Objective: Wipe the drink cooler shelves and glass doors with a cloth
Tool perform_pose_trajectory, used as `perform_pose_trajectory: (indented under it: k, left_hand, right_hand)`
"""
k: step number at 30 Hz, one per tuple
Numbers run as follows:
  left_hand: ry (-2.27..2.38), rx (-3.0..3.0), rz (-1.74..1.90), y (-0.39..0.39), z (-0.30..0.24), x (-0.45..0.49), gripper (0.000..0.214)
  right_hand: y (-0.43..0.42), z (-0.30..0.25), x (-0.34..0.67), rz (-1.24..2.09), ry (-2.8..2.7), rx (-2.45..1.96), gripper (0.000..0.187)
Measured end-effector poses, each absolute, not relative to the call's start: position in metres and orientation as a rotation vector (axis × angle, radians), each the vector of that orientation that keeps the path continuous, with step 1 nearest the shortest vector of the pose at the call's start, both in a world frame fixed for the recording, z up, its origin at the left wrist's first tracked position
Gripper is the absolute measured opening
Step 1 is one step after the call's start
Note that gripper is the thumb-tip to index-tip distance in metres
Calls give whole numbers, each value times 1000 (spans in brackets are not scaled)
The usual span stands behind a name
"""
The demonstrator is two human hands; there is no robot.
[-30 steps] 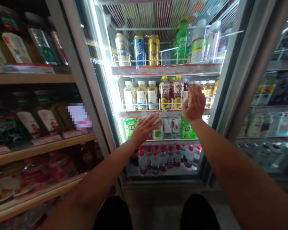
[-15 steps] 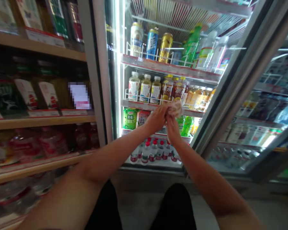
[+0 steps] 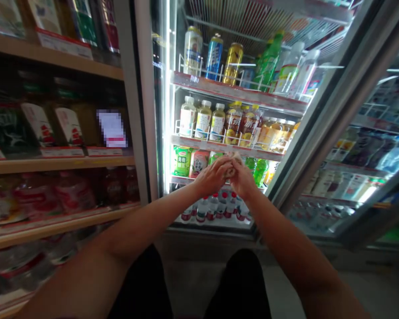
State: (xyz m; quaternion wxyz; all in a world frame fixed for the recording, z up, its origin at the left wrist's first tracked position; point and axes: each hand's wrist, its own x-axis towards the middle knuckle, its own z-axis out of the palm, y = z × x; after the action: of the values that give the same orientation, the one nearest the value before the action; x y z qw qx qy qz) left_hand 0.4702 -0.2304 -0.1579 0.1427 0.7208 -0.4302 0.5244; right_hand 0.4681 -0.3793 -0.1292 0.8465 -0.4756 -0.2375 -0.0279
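Note:
Both arms reach forward to a lit drinks fridge, and the hands meet in front of its lower shelves. My left hand [image 3: 216, 172] is closed on a crumpled, pale cloth [image 3: 232, 167]. From the other side my right hand [image 3: 244, 178] grips the same cloth, its fingers wrapped round it. Parts of the cloth are hidden by the fingers. Behind the hands stand green bottles [image 3: 261, 170] and a green carton-like pack [image 3: 181, 160]. Just above them runs a shelf edge [image 3: 199, 143]; whether the hands touch it I cannot tell.
Bottled drinks [image 3: 203, 119] and cans [image 3: 214, 57] line the upper fridge shelves; red-capped water bottles [image 3: 202, 208] stand at the bottom. A metal-framed glass door [image 3: 335, 102] slants along the right. Wooden shelves [image 3: 63, 164] with bottles rise on the left.
The hands have come closer together and moved slightly down. The cloth, loosely bunched above the fingers before, is now squeezed smaller between them.

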Motion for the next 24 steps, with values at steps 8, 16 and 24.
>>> perform_pose_trajectory:
  k: [8, 16, 24]
  left_hand:
    - [-687, 2307, 1759, -138, -140, 500, 54]
    - [-457, 2480, 1704, -121, -153, 526, 62]
    - [-457, 2468, 1708, -120, -155, 530, 65]
  right_hand:
    - [-452, -82, 520, -1597, -665, -1936, 44]
    - [-448, -191, 544, -1551, -775, -2570, 68]
    - [-462, -131, 562, -1783, -761, -2165, 52]
